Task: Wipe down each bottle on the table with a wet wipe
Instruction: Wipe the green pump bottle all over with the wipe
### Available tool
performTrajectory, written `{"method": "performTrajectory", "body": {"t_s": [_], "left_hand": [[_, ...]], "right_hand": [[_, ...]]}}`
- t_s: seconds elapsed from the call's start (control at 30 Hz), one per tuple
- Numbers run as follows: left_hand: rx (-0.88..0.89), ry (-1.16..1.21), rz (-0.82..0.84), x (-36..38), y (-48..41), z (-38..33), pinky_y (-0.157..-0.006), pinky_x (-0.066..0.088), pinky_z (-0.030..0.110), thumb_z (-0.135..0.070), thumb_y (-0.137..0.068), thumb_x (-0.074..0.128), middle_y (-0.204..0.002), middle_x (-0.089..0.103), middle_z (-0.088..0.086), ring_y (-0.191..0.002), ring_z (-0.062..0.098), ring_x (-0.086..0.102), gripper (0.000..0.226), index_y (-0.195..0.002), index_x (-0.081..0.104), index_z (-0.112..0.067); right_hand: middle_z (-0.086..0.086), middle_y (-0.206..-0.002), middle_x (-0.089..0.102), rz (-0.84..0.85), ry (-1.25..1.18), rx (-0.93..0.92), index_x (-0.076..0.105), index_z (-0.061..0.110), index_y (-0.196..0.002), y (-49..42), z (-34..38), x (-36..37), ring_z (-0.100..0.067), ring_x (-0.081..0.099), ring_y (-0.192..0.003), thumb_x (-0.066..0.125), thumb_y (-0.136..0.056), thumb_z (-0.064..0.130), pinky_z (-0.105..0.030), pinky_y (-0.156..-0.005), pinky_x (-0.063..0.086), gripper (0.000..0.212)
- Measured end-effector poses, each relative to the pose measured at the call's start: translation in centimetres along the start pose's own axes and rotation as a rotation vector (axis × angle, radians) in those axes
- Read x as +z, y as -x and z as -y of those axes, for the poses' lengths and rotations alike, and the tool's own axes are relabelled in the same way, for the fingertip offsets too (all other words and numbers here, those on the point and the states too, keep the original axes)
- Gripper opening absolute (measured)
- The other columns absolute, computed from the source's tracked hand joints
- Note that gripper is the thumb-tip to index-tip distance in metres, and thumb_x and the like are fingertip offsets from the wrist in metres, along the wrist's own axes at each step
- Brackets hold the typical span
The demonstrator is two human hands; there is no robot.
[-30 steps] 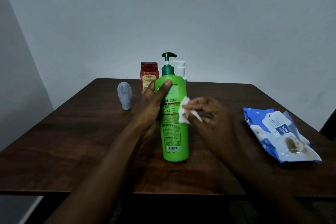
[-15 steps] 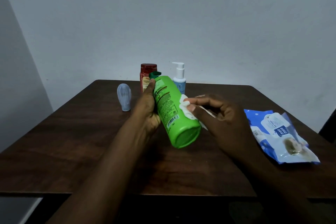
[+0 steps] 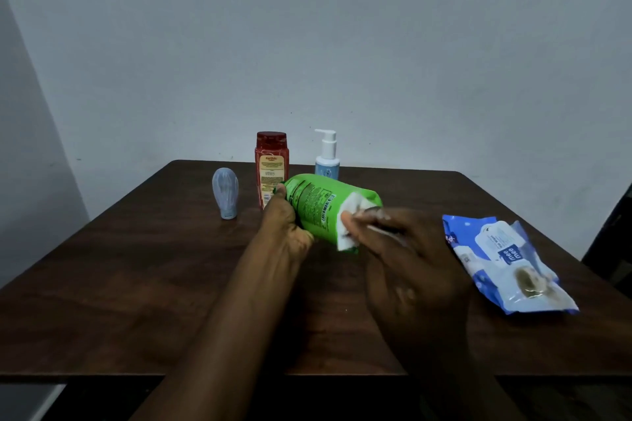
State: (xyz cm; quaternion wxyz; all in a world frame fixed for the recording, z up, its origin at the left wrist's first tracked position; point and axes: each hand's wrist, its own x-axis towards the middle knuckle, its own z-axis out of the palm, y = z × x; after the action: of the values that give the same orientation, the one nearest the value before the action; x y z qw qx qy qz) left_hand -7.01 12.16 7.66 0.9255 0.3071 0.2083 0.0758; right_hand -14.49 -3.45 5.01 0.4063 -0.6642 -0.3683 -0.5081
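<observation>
Green bottle (image 3: 316,205) tilted nearly flat over the worktop (image 3: 136,284), base end to the right. Left grip (image 3: 284,215) curls round its upper body. Right grip (image 3: 410,270) pinches the wet wipe (image 3: 349,227), pressed against the base end. Red bottle (image 3: 270,164), pump bottle (image 3: 327,161) and grey tube (image 3: 225,193) stand behind it. Wipes pack (image 3: 506,263) lies to the right.

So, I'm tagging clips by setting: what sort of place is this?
Likely a plain room in a home, though little shows: a dark wooden table by a bare pale wall, toiletry bottles: red bottle, white pump bottle, green bottle, and a pack of wet wipes.
</observation>
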Motion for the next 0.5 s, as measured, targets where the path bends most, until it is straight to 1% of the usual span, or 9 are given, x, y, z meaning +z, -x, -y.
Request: {"method": "performTrajectory", "body": {"t_s": [0.07,0.13,0.17,0.23,0.3,0.37,0.4,0.47,0.5], "left_hand": [[0.012,0.014,-0.011,-0.1,0.1,-0.1,-0.087,0.043,0.053,-0.042,-0.108,0.033,-0.102,0.068,0.024,-0.121,0.037,0.060,0.054,-0.139,0.051,-0.002],[0.021,0.017,-0.011,-0.5,0.0,-0.1,-0.082,0.048,0.055,-0.040,-0.108,0.034,-0.083,0.068,0.020,-0.096,0.036,0.066,0.051,-0.138,0.053,-0.003],[0.012,0.019,-0.013,-0.7,-0.1,-0.1,-0.076,0.053,0.058,-0.041,-0.108,0.035,-0.084,0.068,0.020,-0.083,0.033,0.066,0.051,-0.137,0.054,-0.004],[0.003,0.025,-0.017,-1.0,-0.4,-0.1,-0.057,0.058,0.055,-0.040,-0.108,0.037,-0.093,0.067,0.019,-0.073,0.030,0.067,0.049,-0.137,0.054,-0.006],[-0.001,0.029,-0.012,-0.9,-0.5,0.2,-0.069,0.054,0.059,-0.041,-0.107,0.037,-0.104,0.067,0.020,-0.076,0.031,0.065,0.047,-0.135,0.054,-0.006],[-0.005,0.024,-0.034,-0.7,-0.5,0.7,-0.076,0.050,0.059,-0.041,-0.107,0.037,-0.105,0.067,0.021,-0.078,0.032,0.064,0.044,-0.128,0.055,-0.006],[-0.008,0.022,-0.033,-0.6,-0.6,0.7,-0.074,0.052,0.061,-0.042,-0.107,0.038,-0.106,0.068,0.022,-0.080,0.033,0.065,0.046,-0.128,0.055,-0.005],[-0.040,0.036,-0.030,-0.6,-0.8,0.6,-0.065,0.056,0.060,-0.044,-0.107,0.038,-0.122,0.066,0.024,-0.092,0.035,0.067,0.052,-0.136,0.053,-0.004],[-0.048,0.042,-0.022,-0.7,-0.9,0.5,-0.068,0.056,0.059,-0.045,-0.107,0.037,-0.129,0.063,0.024,-0.101,0.035,0.066,0.054,-0.138,0.052,-0.003]], "right_hand": [[-0.009,-0.106,0.069,0.059,-0.025,-0.046,0.077,0.005,-0.107,0.6,0.0,-0.1,-0.012,0.065,-0.105,0.055,-0.102,0.012,-0.022,-0.096,0.047,0.024],[-0.008,-0.106,0.070,0.110,-0.031,-0.075,0.077,0.005,-0.106,1.2,-0.7,-0.5,-0.011,0.065,-0.106,0.064,-0.094,0.002,-0.021,-0.095,0.047,0.018],[-0.008,-0.106,0.070,0.122,-0.024,-0.061,0.077,0.005,-0.105,1.5,-1.1,-0.8,-0.011,0.065,-0.106,0.067,-0.088,-0.005,-0.021,-0.095,0.048,0.022],[-0.005,-0.106,0.069,0.096,0.005,0.008,0.077,0.007,-0.106,1.3,-1.8,-1.3,-0.010,0.065,-0.103,0.068,-0.081,-0.012,-0.021,-0.094,0.049,0.032],[-0.003,-0.105,0.068,0.023,0.039,0.066,0.074,0.009,-0.108,0.1,-2.0,-1.3,-0.006,0.063,-0.101,0.069,-0.082,-0.007,-0.016,-0.096,0.046,0.031],[-0.006,-0.103,0.069,-0.015,0.037,0.082,0.074,0.007,-0.109,-1.6,-1.9,-1.0,-0.005,0.061,-0.100,0.071,-0.083,-0.004,-0.013,-0.096,0.043,0.029],[-0.008,-0.103,0.069,-0.012,0.026,0.076,0.075,0.006,-0.109,-2.4,-1.8,-0.7,-0.008,0.062,-0.100,0.071,-0.083,-0.005,-0.015,-0.096,0.044,0.028],[-0.010,-0.105,0.068,0.031,-0.013,0.045,0.076,0.005,-0.108,-2.7,-1.2,-0.1,-0.016,0.065,-0.100,0.069,-0.085,-0.007,-0.022,-0.094,0.049,0.026],[-0.011,-0.105,0.068,0.060,-0.019,0.011,0.077,0.004,-0.107,-2.4,-0.8,0.0,-0.018,0.065,-0.100,0.068,-0.088,-0.006,-0.024,-0.093,0.050,0.024]]}}
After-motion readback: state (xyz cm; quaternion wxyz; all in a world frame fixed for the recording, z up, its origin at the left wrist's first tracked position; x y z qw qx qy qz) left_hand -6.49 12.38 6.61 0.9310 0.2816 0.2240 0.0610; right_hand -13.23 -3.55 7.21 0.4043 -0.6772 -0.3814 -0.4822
